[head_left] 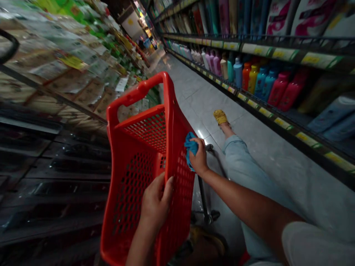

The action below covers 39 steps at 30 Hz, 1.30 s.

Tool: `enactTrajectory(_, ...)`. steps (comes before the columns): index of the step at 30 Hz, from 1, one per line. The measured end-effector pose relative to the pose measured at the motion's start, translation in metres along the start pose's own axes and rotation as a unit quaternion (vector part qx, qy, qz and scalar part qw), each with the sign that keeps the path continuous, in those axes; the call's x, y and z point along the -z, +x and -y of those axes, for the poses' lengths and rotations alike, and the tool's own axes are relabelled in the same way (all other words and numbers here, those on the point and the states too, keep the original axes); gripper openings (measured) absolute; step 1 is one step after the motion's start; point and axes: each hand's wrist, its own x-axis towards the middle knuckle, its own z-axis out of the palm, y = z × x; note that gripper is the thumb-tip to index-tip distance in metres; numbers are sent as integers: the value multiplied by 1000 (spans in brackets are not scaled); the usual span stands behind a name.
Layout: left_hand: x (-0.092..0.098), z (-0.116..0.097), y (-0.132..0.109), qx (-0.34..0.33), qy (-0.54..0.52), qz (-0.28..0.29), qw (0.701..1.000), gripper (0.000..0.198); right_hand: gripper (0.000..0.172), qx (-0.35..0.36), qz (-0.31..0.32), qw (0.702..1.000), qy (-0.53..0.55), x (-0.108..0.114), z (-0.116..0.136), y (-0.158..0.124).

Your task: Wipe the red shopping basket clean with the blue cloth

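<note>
A red plastic shopping cart (pixel 172 114) with perforated walls stands tilted across the middle of the head view. My left hand (pixel 156 199) is closed around the cart's near upper rim, thumb on the outer side. In my right hand (pixel 199 157) a bunched blue cloth (pixel 190 147) is pressed against the outer face of the cart's right wall. My fingers partly cover the cloth. The cart's handle (pixel 135 92) is at its far end, untouched. No goods show in the visible part of the basket.
Shelves on the right hold several coloured bottles (pixel 252 79) above price labels. Packaged goods (pixel 74 70) fill the left side, close to the cart. Grey floor tiles (pixel 191 88) run down the aisle. My leg and a yellow clog (pixel 220 116) are beside the cart's wheels (pixel 209 218).
</note>
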Motion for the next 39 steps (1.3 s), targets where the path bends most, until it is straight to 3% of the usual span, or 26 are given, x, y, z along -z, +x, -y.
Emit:
enactTrajectory(3, 4, 6, -2, -30, 7, 6, 1000, 38, 38, -55, -48, 997, -28, 9, 5, 7)
enactTrajectory(9, 14, 10, 0, -83, 45, 34, 995, 36, 36, 122, 35, 992, 15, 17, 73, 37)
enactTrajectory(11, 17, 12, -1, -95, 58, 45, 993, 36, 41, 136, 51, 989, 1, 29, 67, 27)
enactTrajectory(13, 20, 18, -2, -103, 71, 43, 991, 36, 45, 133, 69, 988, -23, 43, 43, 14)
enactTrajectory(16, 25, 29, -4, -106, 98, 36, 989, 35, 42, 90, 35, 994, -47, 60, 14, 12)
enactTrajectory(18, 28, 36, -4, -113, 118, 27, 986, 36, 39, 76, -14, 996, -39, 63, 20, 27)
enactTrajectory(23, 34, 41, -8, -138, 156, 11, 978, 33, 36, 161, -63, 985, 17, 52, 65, 66)
enactTrajectory(25, 36, 41, -11, -147, 162, 3, 976, 32, 35, 141, -80, 987, 4, 52, 59, 58)
enactTrajectory(28, 40, 44, -14, -162, 158, -15, 974, 32, 26, 65, -118, 990, -39, 62, 29, 31)
enactTrajectory(30, 42, 47, -16, -178, 158, -18, 971, 33, 20, 65, -114, 990, -48, 75, 22, 25)
enactTrajectory(32, 46, 50, -17, -209, 167, -24, 963, 34, 21, 102, -101, 989, -39, 87, 41, 39)
enactTrajectory(35, 54, 56, -22, -281, 203, -55, 936, 31, 30, 198, -61, 978, -30, 97, 108, 92)
enactTrajectory(37, 60, 61, -26, -325, 235, -87, 912, 30, 31, 309, 34, 945, -97, 98, 154, 135)
enactTrajectory(39, 65, 70, -32, -343, 262, -117, 895, 31, 21, 339, 87, 922, -165, 98, 185, 173)
